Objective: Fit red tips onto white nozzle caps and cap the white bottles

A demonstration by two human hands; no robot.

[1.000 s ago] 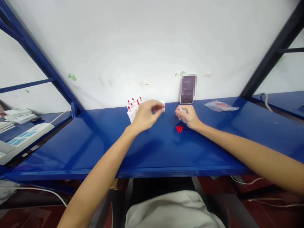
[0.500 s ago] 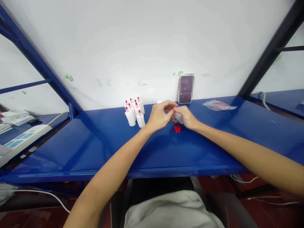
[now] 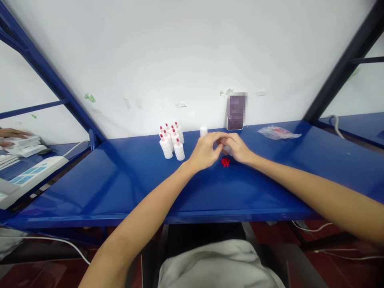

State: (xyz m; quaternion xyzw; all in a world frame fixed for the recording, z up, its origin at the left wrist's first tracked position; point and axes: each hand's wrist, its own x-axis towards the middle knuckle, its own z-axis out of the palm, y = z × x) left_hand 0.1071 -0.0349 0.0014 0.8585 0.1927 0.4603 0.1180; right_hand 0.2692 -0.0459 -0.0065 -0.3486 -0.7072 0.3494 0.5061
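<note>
My left hand (image 3: pixel 206 152) and my right hand (image 3: pixel 239 148) meet over the middle of the blue table. Their fingers are closed and touch one another; whatever they pinch is hidden behind them. A whitish translucent thing (image 3: pixel 227 150) shows just below my right hand's fingers; whether it is held or lies on the table I cannot tell. Close in front of my hands is a cluster of small red caps (image 3: pixel 225 162). Behind my left hand stands a white bottle (image 3: pixel 203 131), partly covered. To the left, several white bottles (image 3: pixel 179 152) with red-tipped nozzles stand upright together.
A phone (image 3: pixel 235 112) leans on the wall at the back. Right of it lies a clear plastic bag (image 3: pixel 279 132) with something red inside. A white power strip (image 3: pixel 31 178) is at the far left, and another person's hand (image 3: pixel 12 134) rests over white boxes there.
My hands have drawn together and my left fingers now overlap the right ones more. The white bottle behind them shows more. Another person's hand has appeared at the far left.
</note>
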